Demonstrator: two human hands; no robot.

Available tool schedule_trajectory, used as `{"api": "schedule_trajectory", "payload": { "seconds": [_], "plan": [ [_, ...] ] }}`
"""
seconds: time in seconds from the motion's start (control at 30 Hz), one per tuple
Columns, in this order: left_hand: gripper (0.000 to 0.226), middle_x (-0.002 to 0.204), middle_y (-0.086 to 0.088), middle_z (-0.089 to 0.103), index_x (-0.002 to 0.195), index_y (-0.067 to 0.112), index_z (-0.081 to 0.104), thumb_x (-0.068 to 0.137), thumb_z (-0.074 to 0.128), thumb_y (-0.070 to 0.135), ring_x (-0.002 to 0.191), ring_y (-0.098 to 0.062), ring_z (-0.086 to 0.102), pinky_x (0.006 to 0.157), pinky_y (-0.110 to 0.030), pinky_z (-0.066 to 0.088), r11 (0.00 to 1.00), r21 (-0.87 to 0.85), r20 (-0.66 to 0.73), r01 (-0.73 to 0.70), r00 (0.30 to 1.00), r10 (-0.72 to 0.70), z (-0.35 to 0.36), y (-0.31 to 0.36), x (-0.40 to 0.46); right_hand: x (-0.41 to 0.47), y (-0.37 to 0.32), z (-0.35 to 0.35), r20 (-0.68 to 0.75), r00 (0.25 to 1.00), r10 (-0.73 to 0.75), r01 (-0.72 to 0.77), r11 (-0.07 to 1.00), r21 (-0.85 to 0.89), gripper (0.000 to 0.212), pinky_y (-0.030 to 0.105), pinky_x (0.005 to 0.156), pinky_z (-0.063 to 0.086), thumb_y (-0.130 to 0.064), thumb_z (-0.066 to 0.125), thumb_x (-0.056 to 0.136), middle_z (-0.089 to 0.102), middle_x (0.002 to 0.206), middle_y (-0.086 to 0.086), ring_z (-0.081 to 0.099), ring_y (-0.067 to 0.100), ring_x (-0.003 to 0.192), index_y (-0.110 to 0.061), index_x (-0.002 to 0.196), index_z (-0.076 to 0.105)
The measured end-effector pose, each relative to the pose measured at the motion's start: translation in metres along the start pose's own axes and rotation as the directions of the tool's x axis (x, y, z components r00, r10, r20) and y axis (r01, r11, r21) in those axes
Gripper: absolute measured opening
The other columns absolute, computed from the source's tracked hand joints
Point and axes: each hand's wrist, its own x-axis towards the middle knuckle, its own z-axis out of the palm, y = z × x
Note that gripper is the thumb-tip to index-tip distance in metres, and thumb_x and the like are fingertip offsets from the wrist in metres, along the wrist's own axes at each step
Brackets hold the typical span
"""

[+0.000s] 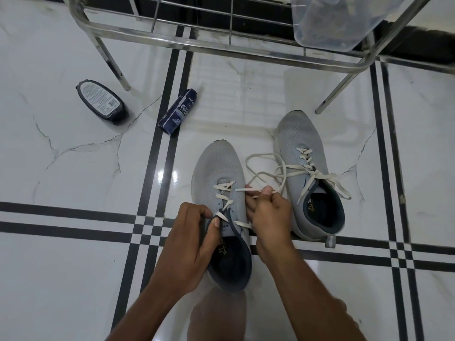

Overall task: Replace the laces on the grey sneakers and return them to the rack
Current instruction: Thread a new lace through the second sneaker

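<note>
Where our fingers work, the floor (73, 267) is glossy white marble-look tile, veined with thin grey cracks and crossed by paired black bands that meet in a grid just left of our left hand (189, 242).

Item, near sneaker (219, 173): grey mesh, dark collar, toe pointing away from us, lying under both hands. Our left hand is closed on its collar and tongue, thumb on top beside the upper eyelets. Its white lace (222, 193) is threaded through the lower eyelets only.

Item, right hand (268, 212): fingers curled shut, pinching one lace end (246, 190) just beyond the knuckles, the tip pointing left toward the eyelets. A long loose loop (261, 163) trails away past the fingertips; whether it belongs to this lace or the other we cannot tell.

Item, far sneaker (300, 134): same grey, standing right of our right hand and beyond it, laced with white lace, ends lying loose over its collar and onto the tile.

Item, rack (172, 40): chromed steel tube frame with wire shelf, standing well beyond the fingertips, legs on the tile, its shine mirrored in the floor. A clear plastic tub (327, 23) sits on it at upper right.

Item, blue can (178, 110): lying on its side across a black band, up and left of our left hand.

Item, dark oval container (101, 100): further left, label upward.

Item, wall base: black, behind the rack.
</note>
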Motion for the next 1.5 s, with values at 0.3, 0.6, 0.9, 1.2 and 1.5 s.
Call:
{"api": "schedule_trajectory", "payload": {
  "seconds": [0.3, 0.6, 0.9, 1.2, 1.5],
  "plan": [
    [0.031, 0.109, 0.017, 0.047, 0.116, 0.027, 0.053, 0.107, 0.042, 0.055, 0.1, -0.015, 0.059, 0.079, -0.026, 0.05, 0.999, 0.041, -0.002, 0.011, 1.0, -0.011, 0.002, -0.003, 0.001, -0.001, -0.01, -0.012, 0.28, 0.907, -0.316, 0.407, 0.827, -0.388, 0.027, 0.044, 0.074, 0.059, -0.035, 0.075, 0.102, 0.072, 0.078, 0.009, 0.067, 0.015, 0.073, -0.016, 0.082, 0.069],
    [0.021, 0.102, 0.014, 0.05, 0.107, 0.025, 0.056, 0.11, 0.042, 0.04, 0.093, -0.018, 0.057, 0.077, -0.025, 0.046, 1.0, -0.003, -0.03, 0.0, 1.0, 0.0, 0.004, -0.006, 0.001, 0.001, -0.026, -0.009, 0.225, 0.967, 0.123, -0.1, 0.989, -0.112, 0.025, 0.054, 0.096, 0.061, -0.022, 0.064, 0.108, 0.073, 0.121, 0.028, 0.075, 0.033, 0.099, -0.009, 0.087, 0.064],
    [0.027, 0.104, 0.014, 0.05, 0.109, 0.027, 0.055, 0.109, 0.042, 0.05, 0.094, -0.016, 0.058, 0.076, -0.028, 0.049, 1.0, -0.005, -0.033, 0.019, 0.999, -0.019, 0.002, -0.002, 0.0, -0.004, -0.038, -0.021, 0.277, 0.959, 0.055, 0.05, 0.932, -0.359, 0.028, 0.038, 0.082, 0.066, -0.032, 0.068, 0.106, 0.081, 0.096, 0.013, 0.079, 0.03, 0.093, -0.005, 0.096, 0.074],
    [0.032, 0.121, 0.016, 0.053, 0.133, 0.035, 0.061, 0.106, 0.054, 0.052, 0.118, -0.015, 0.057, 0.096, -0.037, 0.049, 0.994, 0.045, -0.001, -0.101, 0.995, 0.102, -0.009, 0.062, 0.002, -0.041, -0.101, -0.026, 0.481, 0.854, 0.196, -0.02, 0.938, -0.346, 0.028, 0.016, 0.04, 0.03, -0.03, 0.063, 0.107, 0.083, 0.105, 0.007, 0.061, 0.01, 0.051, -0.005, 0.111, 0.074],
    [0.022, 0.096, 0.008, 0.076, 0.122, 0.03, 0.066, 0.101, 0.07, 0.033, 0.081, -0.02, 0.075, 0.071, -0.029, 0.061, 0.927, -0.364, -0.045, 0.088, 0.993, -0.112, -0.016, 0.068, 0.011, -0.034, -0.09, -0.031, 0.274, 0.962, -0.003, 0.127, 0.89, -0.437, 0.03, 0.014, 0.046, 0.041, -0.034, 0.062, 0.108, 0.083, 0.097, -0.007, 0.07, 0.015, 0.056, -0.007, 0.106, 0.073]
  ]
}}
